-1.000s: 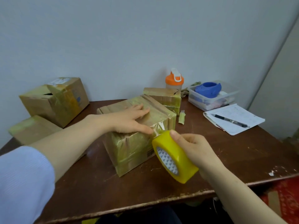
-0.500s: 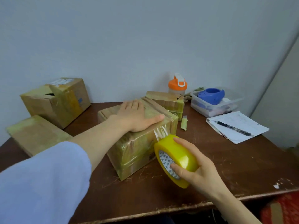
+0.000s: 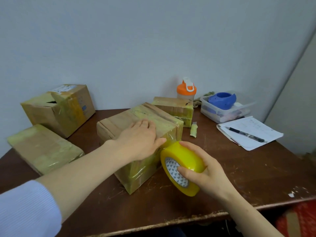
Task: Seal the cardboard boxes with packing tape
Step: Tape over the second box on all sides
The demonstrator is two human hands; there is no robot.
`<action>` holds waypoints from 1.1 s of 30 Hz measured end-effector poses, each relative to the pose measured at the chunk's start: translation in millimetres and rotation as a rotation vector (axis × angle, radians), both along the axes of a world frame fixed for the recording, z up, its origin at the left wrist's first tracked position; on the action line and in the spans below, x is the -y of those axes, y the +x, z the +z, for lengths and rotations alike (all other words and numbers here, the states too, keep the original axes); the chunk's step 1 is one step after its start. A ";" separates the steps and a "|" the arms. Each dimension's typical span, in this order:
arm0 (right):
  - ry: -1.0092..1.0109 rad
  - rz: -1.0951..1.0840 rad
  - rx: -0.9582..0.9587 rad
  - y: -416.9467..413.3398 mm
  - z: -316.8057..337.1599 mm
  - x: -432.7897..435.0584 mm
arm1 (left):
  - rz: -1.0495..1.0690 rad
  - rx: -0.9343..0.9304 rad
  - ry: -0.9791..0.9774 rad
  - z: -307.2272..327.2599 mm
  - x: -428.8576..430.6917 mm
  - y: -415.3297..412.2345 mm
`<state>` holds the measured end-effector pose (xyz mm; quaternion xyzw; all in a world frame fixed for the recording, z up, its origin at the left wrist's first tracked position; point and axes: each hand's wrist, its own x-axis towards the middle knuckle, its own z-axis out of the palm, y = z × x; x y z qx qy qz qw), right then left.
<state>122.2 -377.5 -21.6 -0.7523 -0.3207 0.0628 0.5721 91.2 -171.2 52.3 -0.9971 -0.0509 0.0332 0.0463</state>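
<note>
Bench: brown, scuffed; we count four boxes.
Box: centre, tape-wrapped.
Left hand: our palm flat on box top, gripping nothing.
Right hand: we clasp yellow tape roll against box corner.

A yellow tape roll, its white core patterned with blue triangles, was gripped between the fingers; brown cardboard box beside them.

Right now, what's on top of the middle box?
The left hand lies flat on the middle box, pressing clear tape near its front edge. The seam under the palm is covered.
</note>
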 end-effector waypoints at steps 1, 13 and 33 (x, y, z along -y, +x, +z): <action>0.001 -0.009 -0.003 -0.4 4.6 -1.1 | -0.001 -0.015 -0.011 1.5 1.8 -0.9; 0.290 0.163 -0.155 5.8 165.0 -2.3 | -0.035 -0.038 -0.607 80.7 -29.3 13.1; -0.392 -0.117 0.455 11.7 179.2 -61.4 | 0.081 0.070 -0.283 20.3 -44.1 15.6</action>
